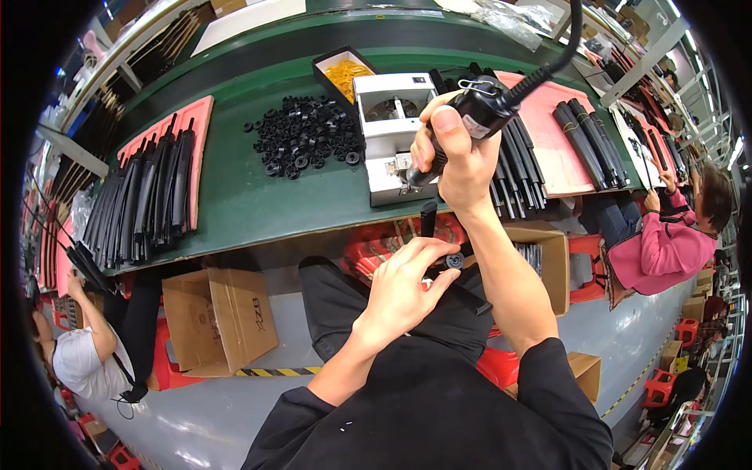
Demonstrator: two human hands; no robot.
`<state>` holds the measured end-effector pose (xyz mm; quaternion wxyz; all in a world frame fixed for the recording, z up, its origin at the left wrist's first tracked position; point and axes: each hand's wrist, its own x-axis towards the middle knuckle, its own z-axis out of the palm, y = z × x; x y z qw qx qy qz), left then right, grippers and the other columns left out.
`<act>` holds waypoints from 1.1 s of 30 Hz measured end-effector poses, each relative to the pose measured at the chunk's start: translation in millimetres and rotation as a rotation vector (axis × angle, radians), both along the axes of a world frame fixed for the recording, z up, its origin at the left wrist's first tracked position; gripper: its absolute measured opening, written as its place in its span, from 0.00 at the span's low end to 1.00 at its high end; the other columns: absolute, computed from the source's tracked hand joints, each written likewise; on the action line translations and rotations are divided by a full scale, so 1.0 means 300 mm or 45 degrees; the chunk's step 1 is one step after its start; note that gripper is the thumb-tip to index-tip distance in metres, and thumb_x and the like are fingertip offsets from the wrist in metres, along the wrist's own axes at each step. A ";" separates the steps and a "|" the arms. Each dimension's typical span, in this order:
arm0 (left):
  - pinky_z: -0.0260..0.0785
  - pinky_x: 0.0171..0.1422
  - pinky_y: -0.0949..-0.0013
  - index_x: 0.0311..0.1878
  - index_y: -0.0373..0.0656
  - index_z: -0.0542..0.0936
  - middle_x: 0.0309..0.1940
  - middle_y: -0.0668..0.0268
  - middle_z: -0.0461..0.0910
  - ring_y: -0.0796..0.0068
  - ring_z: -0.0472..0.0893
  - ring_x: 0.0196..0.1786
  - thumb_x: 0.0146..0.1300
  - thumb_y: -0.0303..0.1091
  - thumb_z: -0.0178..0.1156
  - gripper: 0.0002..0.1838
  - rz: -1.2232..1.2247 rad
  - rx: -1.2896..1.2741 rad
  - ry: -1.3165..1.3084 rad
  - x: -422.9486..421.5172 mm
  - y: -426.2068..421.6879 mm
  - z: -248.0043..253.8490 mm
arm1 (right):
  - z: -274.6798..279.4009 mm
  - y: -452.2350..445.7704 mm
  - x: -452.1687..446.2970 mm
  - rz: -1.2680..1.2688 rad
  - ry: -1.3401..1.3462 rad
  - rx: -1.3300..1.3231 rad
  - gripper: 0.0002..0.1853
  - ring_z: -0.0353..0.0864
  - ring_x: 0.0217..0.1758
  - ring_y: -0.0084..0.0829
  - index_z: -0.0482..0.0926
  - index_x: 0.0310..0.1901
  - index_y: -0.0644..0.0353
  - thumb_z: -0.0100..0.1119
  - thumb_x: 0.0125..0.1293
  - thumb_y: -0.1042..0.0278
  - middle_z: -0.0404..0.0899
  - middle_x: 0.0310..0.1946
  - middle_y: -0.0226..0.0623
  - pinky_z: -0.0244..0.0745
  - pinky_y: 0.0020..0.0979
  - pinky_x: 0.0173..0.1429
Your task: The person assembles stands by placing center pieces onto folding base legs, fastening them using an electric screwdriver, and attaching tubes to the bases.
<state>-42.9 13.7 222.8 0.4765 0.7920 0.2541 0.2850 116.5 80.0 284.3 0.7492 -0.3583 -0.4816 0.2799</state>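
On the tabletop (243,207), small parts (305,135) are lying between sticks (149,192) at left and the machine (382,129) behind the right hand (464,160).

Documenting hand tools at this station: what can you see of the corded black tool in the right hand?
The corded black tool has a rounded, plastic-looking body with a pale label, a bent wire loop at its upper end and a ribbed sleeve leading into a thick black cable that runs up out of view. It is tilted, lower end toward the picture's lower left, in front of the white machine. The right hand wraps it, hiding much of its middle. Whether it is running can't be told.
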 end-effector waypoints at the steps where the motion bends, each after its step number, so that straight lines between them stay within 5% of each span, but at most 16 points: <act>1: 0.77 0.52 0.69 0.57 0.40 0.85 0.54 0.66 0.85 0.67 0.84 0.49 0.63 0.26 0.71 0.18 0.001 0.002 -0.002 -0.001 0.001 0.001 | 0.009 -0.007 -0.001 0.021 0.035 -0.033 0.15 0.66 0.14 0.24 0.77 0.43 0.64 0.59 0.74 0.58 0.70 0.14 0.34 0.65 0.28 0.22; 6: 0.76 0.51 0.69 0.56 0.40 0.85 0.54 0.66 0.85 0.68 0.84 0.47 0.62 0.25 0.71 0.18 0.008 0.023 -0.057 0.004 0.010 -0.004 | 0.078 -0.076 0.020 0.057 0.045 0.011 0.20 0.66 0.14 0.23 0.78 0.44 0.63 0.59 0.76 0.49 0.70 0.14 0.32 0.65 0.28 0.21; 10: 0.76 0.48 0.69 0.55 0.40 0.84 0.52 0.66 0.85 0.67 0.84 0.44 0.61 0.26 0.72 0.18 0.016 0.057 -0.092 0.004 0.005 -0.013 | 0.210 -0.206 0.011 0.327 0.249 0.237 0.33 0.67 0.13 0.23 0.77 0.47 0.63 0.54 0.75 0.32 0.70 0.14 0.28 0.66 0.28 0.20; 19: 0.76 0.43 0.67 0.54 0.43 0.84 0.50 0.67 0.85 0.65 0.84 0.40 0.61 0.29 0.72 0.18 0.049 0.139 -0.134 0.016 0.002 -0.037 | 0.166 -0.351 -0.033 0.126 -0.022 -0.074 0.31 0.68 0.13 0.23 0.74 0.45 0.66 0.63 0.72 0.37 0.71 0.15 0.31 0.66 0.24 0.19; 23: 0.76 0.43 0.66 0.54 0.42 0.83 0.50 0.66 0.85 0.65 0.84 0.40 0.60 0.29 0.73 0.18 0.034 0.144 -0.097 0.013 0.003 -0.037 | 0.142 -0.364 -0.033 0.180 0.217 -0.084 0.14 0.74 0.24 0.24 0.78 0.46 0.67 0.66 0.58 0.78 0.82 0.34 0.41 0.71 0.24 0.30; 24: 0.76 0.43 0.66 0.54 0.42 0.83 0.50 0.66 0.85 0.65 0.84 0.40 0.60 0.29 0.73 0.18 0.033 0.145 -0.097 0.013 0.003 -0.035 | 0.140 -0.362 -0.036 0.179 0.217 -0.082 0.14 0.74 0.24 0.24 0.78 0.46 0.67 0.66 0.58 0.78 0.82 0.34 0.41 0.71 0.24 0.30; 28: 0.77 0.45 0.65 0.53 0.43 0.83 0.50 0.66 0.84 0.63 0.84 0.42 0.60 0.29 0.73 0.18 0.053 0.179 -0.082 0.009 0.000 -0.023 | 0.132 -0.336 -0.066 0.076 0.076 -0.148 0.26 0.71 0.15 0.21 0.73 0.41 0.65 0.74 0.64 0.50 0.73 0.16 0.33 0.68 0.23 0.21; 33: 0.77 0.46 0.64 0.53 0.43 0.82 0.50 0.67 0.84 0.62 0.85 0.43 0.59 0.29 0.73 0.18 0.064 0.163 -0.121 0.009 -0.002 -0.023 | 0.106 -0.343 -0.070 0.109 0.028 -0.170 0.26 0.71 0.15 0.21 0.72 0.39 0.64 0.76 0.61 0.50 0.73 0.16 0.33 0.68 0.22 0.22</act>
